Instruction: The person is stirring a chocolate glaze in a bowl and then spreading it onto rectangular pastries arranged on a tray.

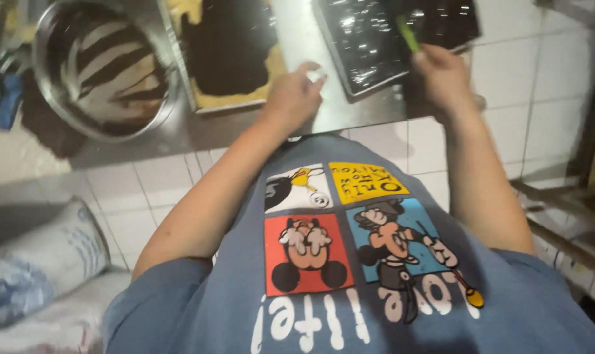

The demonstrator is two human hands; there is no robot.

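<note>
where hands rest, steel counter (179, 134), tiled floor (146, 196)

From my remote seat I see a dull, smooth steel counter (179, 134), with a shiny metal bowl (104, 69) smeared in dark, glossy batter. The tray (369, 46) by my right hand (441, 75) is lined with wrinkled, glistening black film. The green handle (407, 33) looks like matt plastic. The floor tiles (133, 190) are glazed white ceramic, and my shirt (376, 288) is soft blue cotton.

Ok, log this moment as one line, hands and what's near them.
left hand: resting on steel counter beside cake tray | right hand: gripping green tool over dark baking tray | mixing bowl: far left
</note>
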